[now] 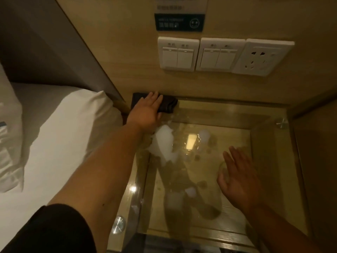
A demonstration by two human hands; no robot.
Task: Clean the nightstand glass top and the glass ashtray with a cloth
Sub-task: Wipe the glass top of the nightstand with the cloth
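Left hand (148, 111): laid flat, palm down, fingers straight and together, pressing on the cloth; not clenched around it.
Cloth (168, 105): dark, folded, at the far left corner of the glass top, hard against the wall panel; its long side runs along the back edge, left to right.
Right hand (237, 179): spread wide, fingers splayed, gripping nothing; whether it rests on the glass or hovers just over it cannot be told.
Glass top (235, 114): clear pane over the wooden nightstand frame, held by round metal fittings (118, 224) at the corners; ceiling light and both arms show in it as reflections, with some dull spots near the middle that may be marks.
Ashtray (222, 168): a faint curved glass rim shows just beside the right hand's fingers, on the pane's right half; the identification is uncertain, since most of it is hidden by the hand.
Key relation: the unwiped pane lies to the right of and nearer than the cloth, so the next stroke would likely travel along the back edge toward the right-hand wall, or pull back toward the person. The left hand has the cloth; the right hand is the nearer one to the supposed ashtray.
Progress, as judged: top cleaning at its far corner; ashtray not yet wiped.
Surroundings: white pillow (60, 128) to the left; switches and socket (262, 56) on the wall above.
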